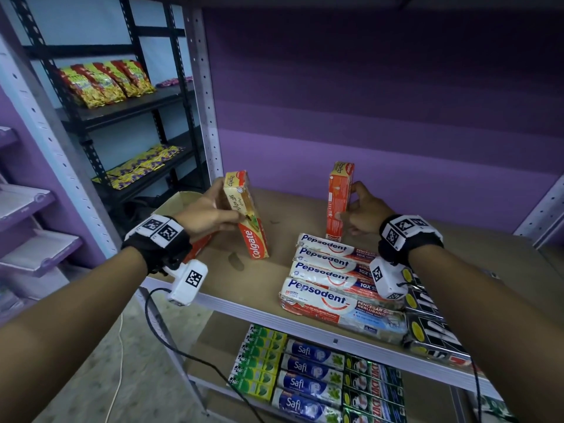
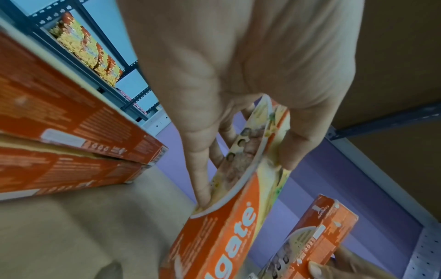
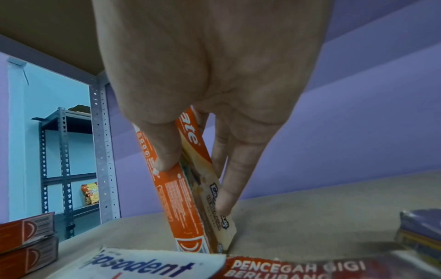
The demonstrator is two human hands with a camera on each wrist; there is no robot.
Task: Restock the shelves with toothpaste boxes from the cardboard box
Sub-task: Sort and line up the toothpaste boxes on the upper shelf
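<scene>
left hand (image 1: 210,213): fingers curled round the upper half of a colgate box (image 1: 247,215), held tilted above the shelf board (image 1: 259,282), lower end just over the wood or touching it, cannot tell which. right hand (image 1: 363,213): thumb and fingers pinching a second colgate box (image 1: 338,203), upright, bottom end on the board just behind the pepsodent row (image 1: 329,276). pepsodent row: four boxes lying flat side by side near the front edge. two red colgate boxes (image 2: 71,147): stacked flat on the board at the left, seen from the left wrist. dark boxes (image 1: 427,319): flat, right of the pepsodent row. cardboard box (image 1: 180,201): open flap visible behind the left hand, beyond the shelf's left end. lower shelf: green boxes (image 1: 259,361), safi boxes (image 1: 311,383), dark green boxes (image 1: 375,389) in rows. black rack at rear left: snack packets (image 1: 106,82).
</scene>
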